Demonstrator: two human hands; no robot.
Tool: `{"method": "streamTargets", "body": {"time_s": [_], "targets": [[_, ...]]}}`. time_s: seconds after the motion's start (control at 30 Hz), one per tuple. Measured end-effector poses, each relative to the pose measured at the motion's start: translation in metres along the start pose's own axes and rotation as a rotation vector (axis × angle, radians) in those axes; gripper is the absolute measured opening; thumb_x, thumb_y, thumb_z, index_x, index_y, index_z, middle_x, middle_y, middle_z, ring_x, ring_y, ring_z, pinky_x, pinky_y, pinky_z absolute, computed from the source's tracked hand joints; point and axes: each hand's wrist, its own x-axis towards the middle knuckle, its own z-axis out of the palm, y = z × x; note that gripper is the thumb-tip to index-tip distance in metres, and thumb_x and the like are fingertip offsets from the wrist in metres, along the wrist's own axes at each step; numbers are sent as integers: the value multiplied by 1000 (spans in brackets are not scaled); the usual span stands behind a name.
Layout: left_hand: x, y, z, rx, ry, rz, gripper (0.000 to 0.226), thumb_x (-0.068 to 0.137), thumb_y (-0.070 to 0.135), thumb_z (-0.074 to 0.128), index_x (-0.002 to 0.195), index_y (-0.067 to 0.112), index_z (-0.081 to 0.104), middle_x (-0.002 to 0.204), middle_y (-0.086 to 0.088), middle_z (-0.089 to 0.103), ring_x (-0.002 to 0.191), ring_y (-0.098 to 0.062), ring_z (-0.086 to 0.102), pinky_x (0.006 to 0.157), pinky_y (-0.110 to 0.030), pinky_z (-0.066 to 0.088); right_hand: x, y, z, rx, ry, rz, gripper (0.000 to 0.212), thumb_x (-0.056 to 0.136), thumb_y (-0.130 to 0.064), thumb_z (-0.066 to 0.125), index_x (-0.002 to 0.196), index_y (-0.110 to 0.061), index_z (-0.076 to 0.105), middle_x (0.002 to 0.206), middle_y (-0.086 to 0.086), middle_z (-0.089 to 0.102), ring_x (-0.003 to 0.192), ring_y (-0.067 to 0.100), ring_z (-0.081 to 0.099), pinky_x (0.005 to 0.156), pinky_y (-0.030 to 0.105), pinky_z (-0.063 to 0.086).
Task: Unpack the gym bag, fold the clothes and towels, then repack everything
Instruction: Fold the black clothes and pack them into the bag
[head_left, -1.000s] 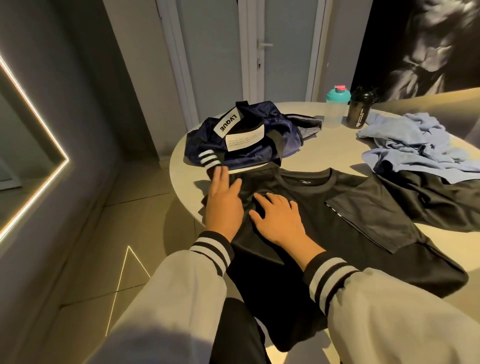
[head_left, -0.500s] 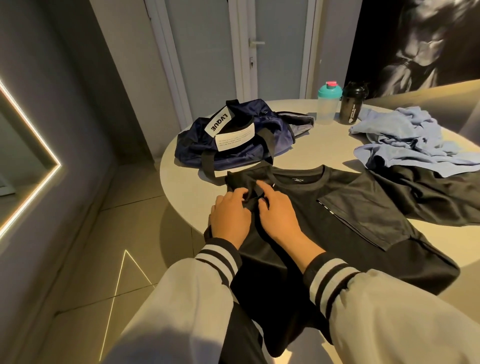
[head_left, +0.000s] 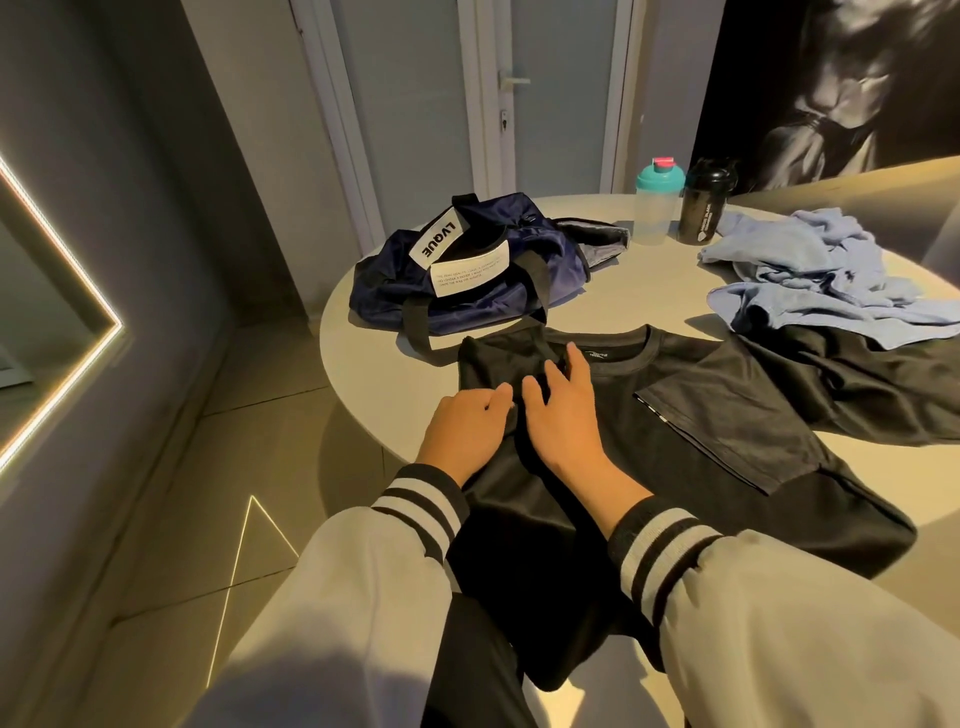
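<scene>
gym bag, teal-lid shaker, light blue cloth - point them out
gym bag (head_left: 563, 260), head view, navy side fabric right of the label
teal-lid shaker (head_left: 655, 205), head view, clear cup below the lid
light blue cloth (head_left: 810, 280), head view, crumpled middle folds

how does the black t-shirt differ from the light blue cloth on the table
The black t-shirt lies spread flat at the near edge, one sleeve folded in; the light blue cloth sits crumpled in a heap farther back on the right. The t-shirt has the left hand and right hand on it; the blue cloth is untouched. Both lie on the round table, outside the navy gym bag.
</scene>
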Motion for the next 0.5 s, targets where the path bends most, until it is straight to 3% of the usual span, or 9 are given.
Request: {"method": "streamTargets", "body": {"time_s": [0.1, 0.17, 0.23, 0.33, 0.4, 0.5], "targets": [[-4, 2, -4, 0, -79, 15, 43, 107, 35, 37, 98, 15, 73, 101, -2, 69, 100, -23, 61, 91, -32, 43, -1, 5, 0, -82, 2, -40, 37, 102, -20, 51, 134, -4, 60, 160, 7, 24, 145, 24, 22, 116, 27, 18], [-6, -5, -3, -2, -95, 23, 33, 105, 28, 43, 110, 13, 73, 128, -8, 66, 122, -26, 56, 102, -33, 41, 0, 9, 1, -187, -47, -80, 36, 99, -12, 51, 132, -3, 61, 149, 9, 39, 137, 25, 30, 108, 21, 21], [-8, -14, -3, -56, -55, 20, 27, 102, 25, 48, 122, 23, 67, 140, -3, 59, 128, -24, 52, 109, -33, 38, 0, 10, 2, -265, -87, -116, 34, 97, -6, 52, 128, 0, 63, 139, 12, 49, 130, 27, 39, 105, 23, 30], [-7, -26, -2, 139, -33, 41, 43, 101, 28, 46, 144, 30, 47, 151, 0, 49, 136, -23, 45, 121, -47, 25, -2, 5, 1, -297, -54, -175, 27, 94, -3, 53, 114, 6, 69, 131, 18, 56, 121, 32, 49, 102, 30, 36], [0, -33, 0, 317, -59, 38, 52, 104, 35, 36, 155, 31, 33, 165, 3, 26, 153, -18, 20, 125, -49, 7, -4, 2, 1, -291, -27, -225, 27, 95, -4, 54, 116, 8, 67, 136, 21, 54, 127, 34, 46, 107, 29, 30], [11, -40, -1, 423, -69, -1, 55, 106, 37, 23, 160, 29, 18, 170, 1, 7, 156, -18, 2, 125, -49, 3, -2, 4, 6, -407, -133, -232, 41, 101, -26, 53, 136, -5, 58, 157, 9, 36, 147, 27, 26, 122, 43, 16]]}}
